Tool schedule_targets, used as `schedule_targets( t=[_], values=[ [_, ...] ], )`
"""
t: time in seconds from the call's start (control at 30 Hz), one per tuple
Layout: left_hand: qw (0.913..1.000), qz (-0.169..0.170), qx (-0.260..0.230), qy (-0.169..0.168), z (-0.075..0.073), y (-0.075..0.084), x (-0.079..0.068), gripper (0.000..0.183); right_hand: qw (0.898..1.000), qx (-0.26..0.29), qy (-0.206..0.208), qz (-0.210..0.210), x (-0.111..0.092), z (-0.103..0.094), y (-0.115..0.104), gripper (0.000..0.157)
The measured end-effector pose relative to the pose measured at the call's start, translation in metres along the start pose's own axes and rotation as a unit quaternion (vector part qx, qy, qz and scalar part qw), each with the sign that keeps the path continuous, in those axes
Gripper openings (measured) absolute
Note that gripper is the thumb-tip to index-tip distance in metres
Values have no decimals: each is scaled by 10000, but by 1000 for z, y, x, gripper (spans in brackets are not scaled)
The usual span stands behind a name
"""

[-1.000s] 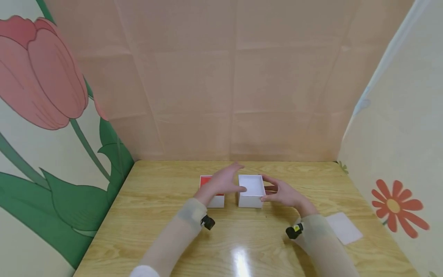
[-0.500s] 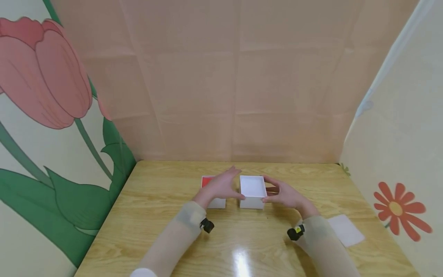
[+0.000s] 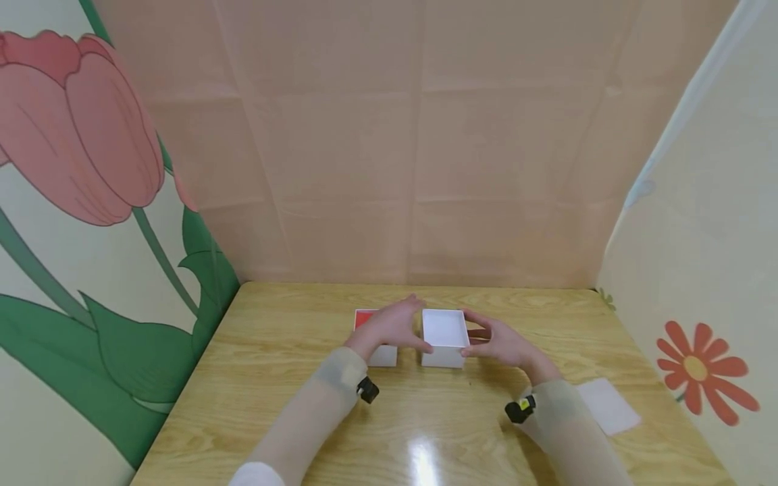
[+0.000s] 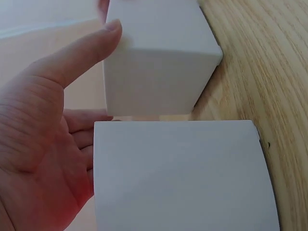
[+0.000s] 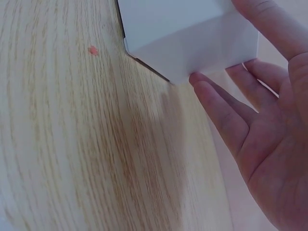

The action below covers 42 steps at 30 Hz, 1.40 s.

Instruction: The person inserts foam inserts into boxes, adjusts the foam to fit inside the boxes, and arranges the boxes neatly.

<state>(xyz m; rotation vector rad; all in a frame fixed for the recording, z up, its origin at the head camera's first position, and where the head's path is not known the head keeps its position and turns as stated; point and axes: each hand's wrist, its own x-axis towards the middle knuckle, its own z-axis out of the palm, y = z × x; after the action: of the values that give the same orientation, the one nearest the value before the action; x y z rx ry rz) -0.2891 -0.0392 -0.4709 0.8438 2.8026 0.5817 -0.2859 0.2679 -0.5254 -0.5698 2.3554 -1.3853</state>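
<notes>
Two white boxes stand side by side on the wooden table. The right-hand white box (image 3: 445, 328) shows a white inside in the head view; both hands hold it. My left hand (image 3: 392, 325) reaches over the other box, its thumb at the near left corner of the held box and its fingertips towards the far corner. In the left wrist view, the thumb (image 4: 111, 30) lies against that box's edge. My right hand (image 3: 500, 343) grips the right side, with thumb near the front and fingers behind. The left-hand box (image 3: 383, 356) shows red inside, partly hidden by my left hand.
A white sheet-like square (image 3: 608, 405) lies on the table (image 3: 292, 405) beyond my right forearm. Behind the table's far edge hangs a pinkish-brown cloth (image 3: 340, 148). Flower-printed panels stand at both sides. A small red mark (image 5: 93, 50) shows on the table in the right wrist view.
My left thumb has moved down, from overlapping the box's top to its near left corner. The right hand keeps its place at the box. The head view has shifted slightly.
</notes>
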Motion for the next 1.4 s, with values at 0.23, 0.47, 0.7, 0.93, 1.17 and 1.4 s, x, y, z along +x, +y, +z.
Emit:
schedule_targets(
  t=[0.23,0.47,0.7,0.93,1.17,1.4],
  values=[
    [9997,-136,18,-204,-2,2,6,97,9998,-175,-1,67,-1,0,-5,106],
    [9989,-195,210,-363,-5,4,9,97,9978,-459,-97,-478,-7,-8,-7,105],
    [9978,-218,355,-525,-11,8,10,97,9847,-1572,154,-741,-50,-45,-1,86],
    [9965,-206,516,-620,-14,11,10,99,9621,-2680,371,-352,-116,-80,15,69],
    [9959,-194,589,-655,-15,14,9,98,9467,-3193,417,47,-165,-104,33,82],
    [9955,-206,608,-693,-12,10,9,102,9214,-3738,694,809,-192,-110,46,87]
  ],
)
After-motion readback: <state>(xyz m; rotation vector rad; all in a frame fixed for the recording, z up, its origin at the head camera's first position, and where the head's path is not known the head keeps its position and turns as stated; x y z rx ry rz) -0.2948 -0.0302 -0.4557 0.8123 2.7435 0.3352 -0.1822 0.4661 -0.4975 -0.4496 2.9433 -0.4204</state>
